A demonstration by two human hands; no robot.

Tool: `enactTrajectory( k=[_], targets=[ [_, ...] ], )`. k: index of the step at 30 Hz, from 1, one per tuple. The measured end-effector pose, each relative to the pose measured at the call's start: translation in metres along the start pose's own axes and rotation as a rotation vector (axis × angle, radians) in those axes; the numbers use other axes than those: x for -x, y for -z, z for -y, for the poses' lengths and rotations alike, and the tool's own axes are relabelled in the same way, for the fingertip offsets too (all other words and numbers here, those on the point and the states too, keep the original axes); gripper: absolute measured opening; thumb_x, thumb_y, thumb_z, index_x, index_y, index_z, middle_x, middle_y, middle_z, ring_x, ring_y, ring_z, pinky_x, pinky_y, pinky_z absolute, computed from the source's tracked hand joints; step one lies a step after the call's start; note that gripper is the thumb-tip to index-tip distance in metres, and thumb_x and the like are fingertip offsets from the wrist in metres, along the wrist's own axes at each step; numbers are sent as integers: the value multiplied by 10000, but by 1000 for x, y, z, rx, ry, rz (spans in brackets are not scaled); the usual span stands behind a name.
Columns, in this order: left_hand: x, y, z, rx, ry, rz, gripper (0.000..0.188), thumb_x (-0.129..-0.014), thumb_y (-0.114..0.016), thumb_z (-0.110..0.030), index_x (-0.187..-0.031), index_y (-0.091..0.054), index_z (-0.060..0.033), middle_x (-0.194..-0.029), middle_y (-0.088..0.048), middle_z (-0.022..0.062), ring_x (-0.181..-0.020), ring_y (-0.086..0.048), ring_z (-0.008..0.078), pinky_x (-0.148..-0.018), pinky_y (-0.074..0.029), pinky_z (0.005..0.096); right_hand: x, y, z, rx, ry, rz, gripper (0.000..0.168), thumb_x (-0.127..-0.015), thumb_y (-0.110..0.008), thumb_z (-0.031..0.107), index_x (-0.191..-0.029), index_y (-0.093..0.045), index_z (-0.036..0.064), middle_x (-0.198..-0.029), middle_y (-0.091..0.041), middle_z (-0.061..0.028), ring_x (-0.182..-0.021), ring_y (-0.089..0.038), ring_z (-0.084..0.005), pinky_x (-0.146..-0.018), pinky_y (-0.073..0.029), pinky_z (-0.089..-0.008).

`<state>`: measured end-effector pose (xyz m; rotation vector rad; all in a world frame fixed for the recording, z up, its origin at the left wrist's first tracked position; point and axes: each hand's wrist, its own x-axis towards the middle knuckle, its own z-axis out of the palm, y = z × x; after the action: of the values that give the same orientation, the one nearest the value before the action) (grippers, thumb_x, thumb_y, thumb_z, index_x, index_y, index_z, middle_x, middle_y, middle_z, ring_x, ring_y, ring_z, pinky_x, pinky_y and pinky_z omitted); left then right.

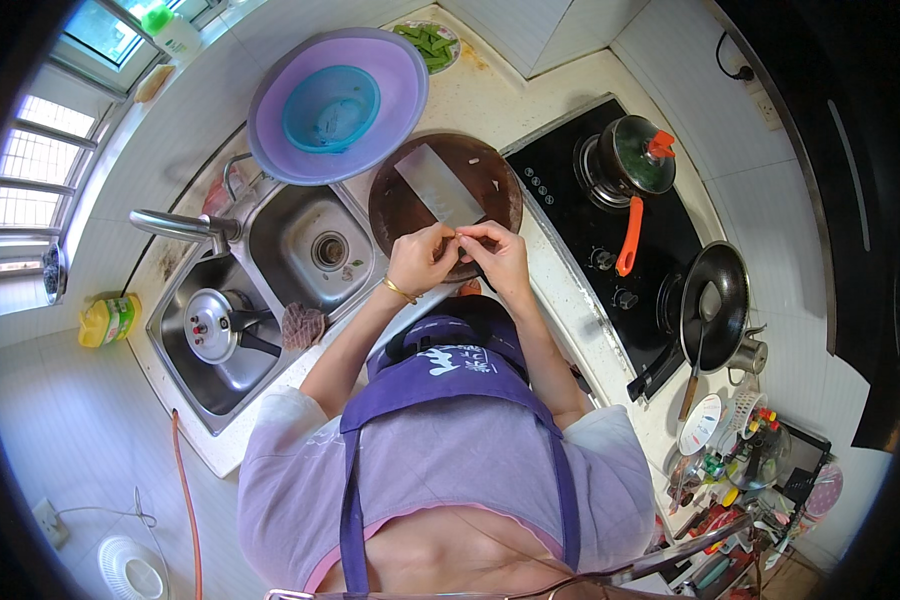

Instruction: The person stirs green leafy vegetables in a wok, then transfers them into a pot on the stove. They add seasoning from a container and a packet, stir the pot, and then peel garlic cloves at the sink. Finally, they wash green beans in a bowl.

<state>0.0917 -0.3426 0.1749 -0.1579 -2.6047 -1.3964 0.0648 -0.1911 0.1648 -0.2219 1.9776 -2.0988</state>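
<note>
My left hand [420,259] and my right hand [498,251] meet over the near edge of a round, dark wooden chopping board [390,202]. Their fingertips are pinched together around a small piece [459,234], mostly hidden and too small to name. Just beyond my fingers, a cleaver [439,184] lies flat on the board, its broad blade slanting away to the left. Small whitish bits [473,160] lie to the right of the blade.
Left of the board is a double steel sink [292,247] with a faucet [187,223] and a pressure cooker [214,326]. Behind stand a purple basin [270,112] holding a blue one [330,109], and a plate of green pods [427,45]. Right, a gas hob [570,172] carries a lidded saucepan [634,157] and a wok [712,322].
</note>
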Motion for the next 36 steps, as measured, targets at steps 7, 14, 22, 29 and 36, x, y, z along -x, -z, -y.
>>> enactTrajectory(
  k=[7, 14, 22, 29, 36],
  targets=[
    [1, -5, 4, 34, -39, -29, 101, -769, -612, -106, -826, -613, -23, -628, -587, 135, -505, -582, 245, -477, -449, 314, 0, 1, -4, 31, 9, -4, 126, -792, -639, 9, -913, -660, -21, -853, -623, -56, -711, -621, -108, -588, -514, -203],
    [3, -5, 11, 87, -21, 27, 111, -799, -591, -65, -878, -626, 4, -708, -622, 169, -546, -602, 252, -515, -462, 296, 1, 2, -5, 41, 4, -13, 124, -791, -643, 16, -907, -661, -21, -840, -626, -57, -692, -620, -107, -581, -506, -201],
    [3, -4, 7, 231, 88, 31, 100, -808, -595, -78, -852, -621, 7, -667, -608, 137, -529, -556, 178, -503, -432, 271, 0, 1, -7, -7, -27, -28, 122, -803, -632, 18, -915, -651, -25, -845, -634, -56, -700, -607, -94, -595, -514, -202],
    [7, -8, 11, 297, 149, 60, 97, -837, -585, -76, -858, -597, 18, -666, -607, 70, -569, -510, 79, -519, -411, 234, 1, -4, -3, -65, -38, -53, 104, -817, -620, 25, -911, -626, -20, -828, -628, -48, -713, -595, -84, -586, -520, -208],
    [6, -7, 12, 169, 12, 76, 49, -821, -556, -31, -844, -581, 5, -667, -581, 129, -530, -513, 159, -508, -408, 274, 0, -2, 3, -54, -44, -28, 95, -812, -623, 20, -901, -622, -14, -815, -621, -42, -700, -587, -81, -579, -520, -210]
  ],
)
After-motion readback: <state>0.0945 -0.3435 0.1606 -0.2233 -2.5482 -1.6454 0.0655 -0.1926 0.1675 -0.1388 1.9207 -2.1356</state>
